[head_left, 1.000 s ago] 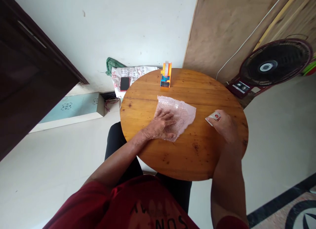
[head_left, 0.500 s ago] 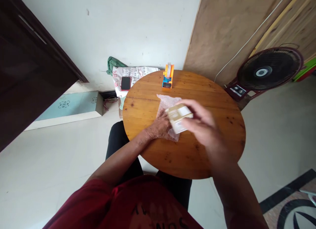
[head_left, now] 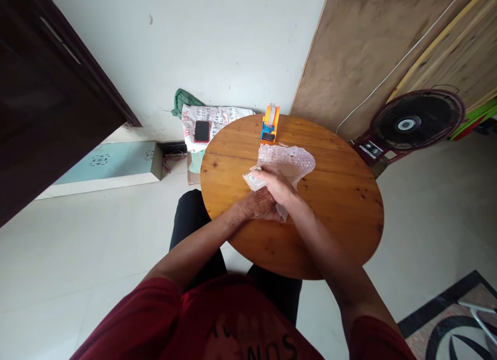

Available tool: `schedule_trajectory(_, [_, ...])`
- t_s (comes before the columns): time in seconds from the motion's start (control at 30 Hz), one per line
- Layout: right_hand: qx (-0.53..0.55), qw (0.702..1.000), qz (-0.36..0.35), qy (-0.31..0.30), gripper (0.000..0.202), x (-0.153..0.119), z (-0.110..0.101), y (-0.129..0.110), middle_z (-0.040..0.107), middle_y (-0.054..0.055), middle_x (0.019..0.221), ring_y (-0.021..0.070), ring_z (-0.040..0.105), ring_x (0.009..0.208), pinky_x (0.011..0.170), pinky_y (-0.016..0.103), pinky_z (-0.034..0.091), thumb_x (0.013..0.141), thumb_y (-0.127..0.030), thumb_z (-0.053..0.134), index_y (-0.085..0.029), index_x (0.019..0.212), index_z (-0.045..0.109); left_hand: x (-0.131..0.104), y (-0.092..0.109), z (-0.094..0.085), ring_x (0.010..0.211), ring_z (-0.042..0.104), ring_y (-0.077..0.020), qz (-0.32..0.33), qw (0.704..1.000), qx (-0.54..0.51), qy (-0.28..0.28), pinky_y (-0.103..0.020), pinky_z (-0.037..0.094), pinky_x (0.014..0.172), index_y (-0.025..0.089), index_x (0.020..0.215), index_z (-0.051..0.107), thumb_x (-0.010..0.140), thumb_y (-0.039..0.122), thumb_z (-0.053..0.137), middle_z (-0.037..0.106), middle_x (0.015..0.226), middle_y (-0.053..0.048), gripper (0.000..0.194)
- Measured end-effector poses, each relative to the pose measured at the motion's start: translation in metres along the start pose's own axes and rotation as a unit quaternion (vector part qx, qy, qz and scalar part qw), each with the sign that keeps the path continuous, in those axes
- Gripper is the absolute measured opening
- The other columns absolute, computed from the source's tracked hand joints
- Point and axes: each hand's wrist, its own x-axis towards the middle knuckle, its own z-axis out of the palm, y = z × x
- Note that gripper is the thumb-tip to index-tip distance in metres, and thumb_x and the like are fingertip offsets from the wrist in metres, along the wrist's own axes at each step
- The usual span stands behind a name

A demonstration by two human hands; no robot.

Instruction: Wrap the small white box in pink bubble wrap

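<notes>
A small box (head_left: 253, 181), pale with a tan edge, is gripped in my right hand (head_left: 277, 186), tilted above the left part of the table. My left hand (head_left: 259, 204) lies low at the near edge of a sheet of bubble wrap (head_left: 289, 160), touching it. My right hand crosses over the left and hides most of its fingers, so their grip cannot be made out. The clear bubble wrap spreads beyond both hands to the right. An orange and blue tape dispenser (head_left: 270, 124) stands past the wrap, near the table's far edge.
The round wooden table (head_left: 334, 210) is before me. Beyond its left side a phone (head_left: 202, 131) lies on a printed white sack (head_left: 223, 116), beside a green bag (head_left: 184, 100). A fan (head_left: 407, 124) stands at the right, and a wall rises behind.
My right hand has moved left with the box, across my left hand. More of the bubble wrap now shows, spread out toward the right. The view has shifted slightly.
</notes>
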Motion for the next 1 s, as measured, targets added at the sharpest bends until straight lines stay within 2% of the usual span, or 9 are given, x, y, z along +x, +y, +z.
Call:
schedule_trajectory(0.13, [0.109, 0.991, 0.016, 0.076, 0.032, -0.002, -0.025, 0.0, 0.067, -0.001, 0.069, 0.0158, 0.062, 0.065, 0.066, 0.03, 0.05, 0.07, -0.05, 0.076, -0.021, 0.075, 0.065, -0.006, -0.007, 0.0, 0.145, 0.033, -0.0445, 0.053, 0.994, 0.016, -0.092, -0.066, 0.022, 0.12, 0.026, 0.136, 0.063, 0.073, 0.061, 0.074, 0.044, 0.155, -0.013, 0.073])
schedule_trajectory(0.23, [0.123, 0.983, 0.022, 0.134, 0.034, -0.008, -0.052, 0.005, 0.069, 0.0, 0.075, 0.0162, 0.064, 0.071, 0.066, 0.028, 0.051, 0.065, -0.05, 0.08, -0.021, 0.076, 0.065, -0.007, -0.012, -0.002, 0.15, 0.024, -0.0458, 0.064, 0.993, 0.017, -0.102, -0.07, 0.009, 0.121, 0.028, 0.143, 0.057, 0.075, 0.061, 0.073, 0.038, 0.159, -0.013, 0.076])
schedule_trajectory(0.33, [0.075, 0.984, 0.038, 0.154, 0.036, -0.014, -0.077, 0.018, 0.068, -0.001, 0.079, 0.0164, 0.063, 0.07, 0.058, 0.027, 0.048, 0.066, -0.051, 0.079, -0.023, 0.084, 0.065, -0.005, -0.017, -0.004, 0.151, 0.024, -0.0423, 0.067, 0.992, -0.008, -0.108, -0.069, 0.008, 0.122, 0.028, 0.141, 0.058, 0.075, 0.054, 0.075, 0.04, 0.159, -0.011, 0.072])
schedule_trajectory(0.43, [-0.029, 0.985, 0.013, 0.168, 0.037, -0.02, -0.092, 0.033, 0.066, -0.002, 0.081, 0.0177, 0.061, 0.07, 0.056, 0.029, 0.047, 0.066, -0.049, 0.079, -0.025, 0.091, 0.065, -0.003, -0.024, -0.005, 0.146, 0.037, -0.0353, 0.062, 0.994, -0.045, -0.078, -0.063, 0.018, 0.122, 0.028, 0.125, 0.068, 0.078, 0.034, 0.071, 0.055, 0.148, -0.007, 0.047])
schedule_trajectory(0.53, [-0.124, 0.981, -0.029, 0.145, 0.041, -0.026, -0.097, 0.042, 0.069, 0.0, 0.091, 0.0206, 0.065, 0.083, 0.075, 0.035, 0.053, 0.069, -0.045, 0.077, -0.025, 0.103, 0.065, -0.001, -0.031, -0.004, 0.128, 0.057, -0.0273, 0.038, 0.997, -0.067, -0.002, -0.049, 0.036, 0.115, 0.021, 0.097, 0.074, 0.077, 0.014, 0.061, 0.071, 0.122, -0.007, 0.025])
schedule_trajectory(0.6, [-0.182, 0.975, -0.045, 0.121, 0.047, -0.03, -0.097, 0.043, 0.07, 0.002, 0.101, 0.0231, 0.066, 0.093, 0.086, 0.04, 0.052, 0.07, -0.041, 0.077, -0.024, 0.112, 0.064, 0.0, -0.036, -0.003, 0.117, 0.062, -0.0252, 0.012, 0.997, -0.058, 0.044, -0.043, 0.042, 0.108, 0.019, 0.087, 0.072, 0.075, 0.011, 0.058, 0.073, 0.113, -0.007, 0.021])
schedule_trajectory(0.67, [-0.236, 0.966, -0.053, 0.091, 0.055, -0.034, -0.097, 0.042, 0.07, 0.004, 0.111, 0.0254, 0.066, 0.099, 0.091, 0.043, 0.052, 0.07, -0.036, 0.077, -0.025, 0.121, 0.062, 0.0, -0.04, -0.002, 0.112, 0.063, -0.0253, -0.007, 0.997, -0.04, 0.065, -0.042, 0.043, 0.105, 0.019, 0.086, 0.072, 0.075, 0.013, 0.06, 0.073, 0.112, -0.006, 0.017])
schedule_trajectory(0.83, [-0.327, 0.943, -0.061, 0.019, 0.061, -0.043, -0.099, 0.038, 0.07, 0.007, 0.111, 0.0268, 0.067, 0.097, 0.086, 0.043, 0.054, 0.071, -0.027, 0.072, -0.025, 0.13, 0.058, -0.001, -0.041, -0.002, 0.106, 0.062, -0.0237, -0.007, 0.998, -0.005, 0.056, -0.041, 0.04, 0.101, 0.021, 0.089, 0.072, 0.082, 0.021, 0.059, 0.071, 0.113, -0.005, 0.014])
schedule_trajectory(1.0, [-0.357, 0.931, -0.057, 0.054, 0.043, -0.044, -0.095, 0.035, 0.072, 0.004, 0.098, 0.0229, 0.067, 0.085, 0.077, 0.037, 0.053, 0.073, -0.024, 0.067, -0.023, 0.116, 0.062, -0.001, -0.038, -0.004, 0.107, 0.061, -0.0237, -0.009, 0.999, -0.001, 0.049, -0.041, 0.039, 0.102, 0.02, 0.092, 0.071, 0.083, 0.026, 0.062, 0.07, 0.115, -0.007, 0.014])
